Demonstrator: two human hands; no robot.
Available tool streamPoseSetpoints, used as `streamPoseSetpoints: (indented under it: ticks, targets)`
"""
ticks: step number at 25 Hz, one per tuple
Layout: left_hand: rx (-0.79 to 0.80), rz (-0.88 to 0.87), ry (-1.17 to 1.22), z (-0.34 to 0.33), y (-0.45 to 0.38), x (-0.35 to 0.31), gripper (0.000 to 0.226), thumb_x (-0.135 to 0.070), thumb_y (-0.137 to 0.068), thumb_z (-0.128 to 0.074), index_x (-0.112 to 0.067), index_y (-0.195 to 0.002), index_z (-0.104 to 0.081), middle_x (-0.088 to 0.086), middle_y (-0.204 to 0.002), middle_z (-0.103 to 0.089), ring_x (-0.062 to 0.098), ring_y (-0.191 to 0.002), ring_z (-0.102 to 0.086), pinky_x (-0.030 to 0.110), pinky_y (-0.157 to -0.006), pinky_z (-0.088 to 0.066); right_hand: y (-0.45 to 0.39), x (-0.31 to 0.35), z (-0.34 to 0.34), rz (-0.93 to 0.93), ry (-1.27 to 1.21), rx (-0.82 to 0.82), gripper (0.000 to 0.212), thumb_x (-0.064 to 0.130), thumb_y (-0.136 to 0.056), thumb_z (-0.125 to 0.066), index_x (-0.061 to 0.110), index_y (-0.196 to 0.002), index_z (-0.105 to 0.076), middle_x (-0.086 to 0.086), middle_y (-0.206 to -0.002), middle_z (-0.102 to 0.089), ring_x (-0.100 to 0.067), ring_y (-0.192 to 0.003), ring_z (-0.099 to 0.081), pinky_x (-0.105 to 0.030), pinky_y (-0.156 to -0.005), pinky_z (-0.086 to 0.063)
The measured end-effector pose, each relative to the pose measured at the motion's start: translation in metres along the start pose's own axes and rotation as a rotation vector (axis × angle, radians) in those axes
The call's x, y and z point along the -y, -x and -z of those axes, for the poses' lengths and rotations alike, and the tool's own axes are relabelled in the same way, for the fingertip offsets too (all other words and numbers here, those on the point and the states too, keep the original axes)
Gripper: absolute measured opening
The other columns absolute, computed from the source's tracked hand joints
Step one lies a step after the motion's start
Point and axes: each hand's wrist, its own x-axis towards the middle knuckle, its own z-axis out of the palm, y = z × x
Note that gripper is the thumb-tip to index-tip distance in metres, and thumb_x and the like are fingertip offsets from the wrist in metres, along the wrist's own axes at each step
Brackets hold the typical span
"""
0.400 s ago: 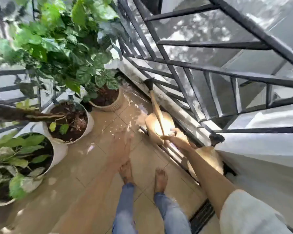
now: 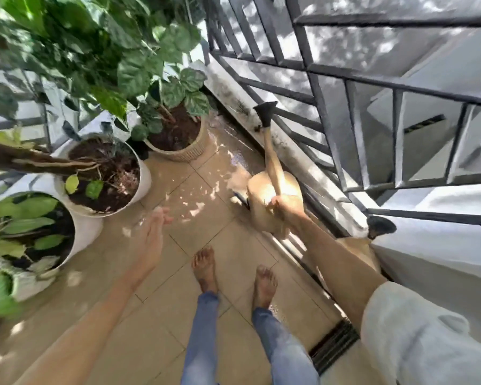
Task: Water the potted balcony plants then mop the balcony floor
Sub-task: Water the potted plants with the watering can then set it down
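Note:
My right hand [image 2: 285, 208] grips the handle of a beige watering can [image 2: 264, 190] that hangs close to the railing, its long spout ending in a black rose [image 2: 265, 112] pointing away from me. My left hand [image 2: 153, 229] reaches forward over the tiles with straight fingers and holds nothing. Three potted plants line the left side: a ribbed beige pot [image 2: 186, 154] at the far end, a white pot [image 2: 143, 176] with dark soil in the middle, and another white pot [image 2: 85, 232] nearest me.
A dark metal railing [image 2: 328, 134] runs along the right over a low ledge. A second beige can with a black rose [image 2: 381, 226] sits behind my right arm. The tiled floor [image 2: 220, 151] shines wet near the far pot. My bare feet [image 2: 206, 268] stand mid-floor.
My left hand has come forward and up, out over the tiles toward the white pots. The watering can stays in my right hand by the railing, its spout a little more raised.

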Motion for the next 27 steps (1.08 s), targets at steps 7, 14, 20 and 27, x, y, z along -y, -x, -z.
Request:
streamPoseSetpoints:
  ticks: [7,14,20,27]
  targets:
    - [0.085,0.265,0.214,0.051,0.052,-0.016,0.028,-0.029,-0.111,-0.051,-0.018,-0.112,-0.076,0.0,-0.111,-0.078,0.013,-0.115,-0.069,0.045,-0.123,-0.038,0.131,0.024,0.033,0.151,0.28,0.071,0.04,0.035,-0.071,-0.066,0.001,-0.091,-0.074,-0.012,-0.085,-0.068,-0.028,-0.081,-0.065,-0.043,-0.07,-0.053]
    - [0.011,0.233,0.668,0.098,0.155,-0.166,0.042,-0.03,-0.112,-0.05,0.0,-0.133,-0.069,0.019,-0.129,-0.072,0.031,-0.115,-0.068,0.059,-0.116,-0.046,0.36,0.092,0.097,0.408,0.712,0.293,0.027,0.036,-0.064,-0.057,0.014,-0.074,-0.069,0.011,-0.065,-0.061,-0.016,-0.068,-0.06,-0.029,-0.06,-0.044]
    - [0.017,0.068,1.256,0.141,0.265,-0.239,0.079,-0.066,-0.101,-0.034,-0.005,-0.14,-0.064,0.021,-0.138,-0.069,0.035,-0.134,-0.062,0.048,-0.115,-0.048,0.548,0.168,0.137,0.655,0.655,0.574,0.029,0.018,-0.07,-0.065,0.03,-0.046,-0.056,0.015,-0.041,-0.045,0.001,-0.036,-0.041,-0.014,-0.037,-0.03]
    - [-0.196,0.007,1.434,0.255,0.306,-0.324,0.08,-0.097,-0.06,-0.069,-0.023,-0.09,-0.059,0.004,-0.07,-0.062,0.021,-0.066,-0.066,0.033,-0.068,-0.06,0.65,0.2,0.136,1.006,0.752,0.249,0.033,0.027,-0.081,-0.08,0.011,-0.063,-0.057,0.009,-0.05,-0.049,0.0,-0.043,-0.045,-0.017,-0.046,-0.033]
